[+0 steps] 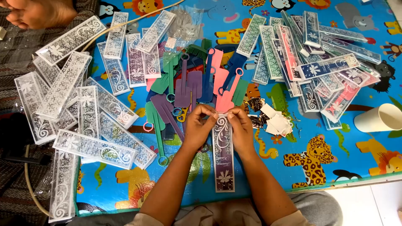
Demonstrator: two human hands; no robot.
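Observation:
My left hand [198, 125] and my right hand [240, 127] both pinch the top end of a long clear patterned sleeve [223, 161] with a purple comb inside. The sleeve lies lengthwise toward me on a colourful animal play mat [331, 167]. Just beyond my fingers lies a heap of loose plastic combs [197, 86] in purple, green, pink and blue.
Several empty clear patterned sleeves [79, 109] are spread at the left. A pile of filled sleeves [318, 62] sits at the far right. Small card pieces [272, 119] lie right of my hands. A white paper cup [379, 119] lies at the right edge. Someone's bare foot [37, 12] shows top left.

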